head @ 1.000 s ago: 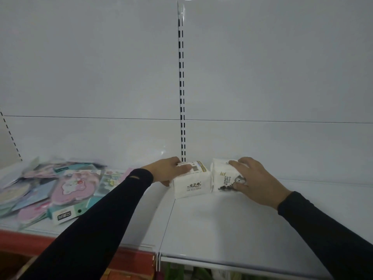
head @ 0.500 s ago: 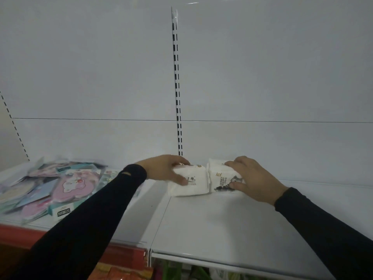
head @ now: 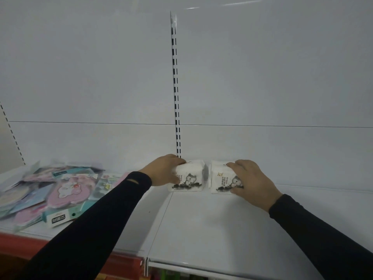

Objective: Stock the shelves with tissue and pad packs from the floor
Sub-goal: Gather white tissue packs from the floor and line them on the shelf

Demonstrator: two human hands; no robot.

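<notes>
I see two tissue packs on the white shelf (head: 212,223) — left hand (head: 163,171) grips the left pack (head: 189,176) from 9 o'clock, right hand (head: 253,183) grips the right pack (head: 221,178) from 3 o'clock.

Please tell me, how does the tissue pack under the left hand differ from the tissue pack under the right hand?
The left tissue pack sits just below the slotted upright; the right tissue pack sits further right. The "ko!" lettering shows clearly on the right pack, while the left hand covers that corner of the left one. The right hand hides part of its pack's picture. Both are white, carry the same ink-style animal picture, and stand on the shelf with a narrow gap between them.
</notes>
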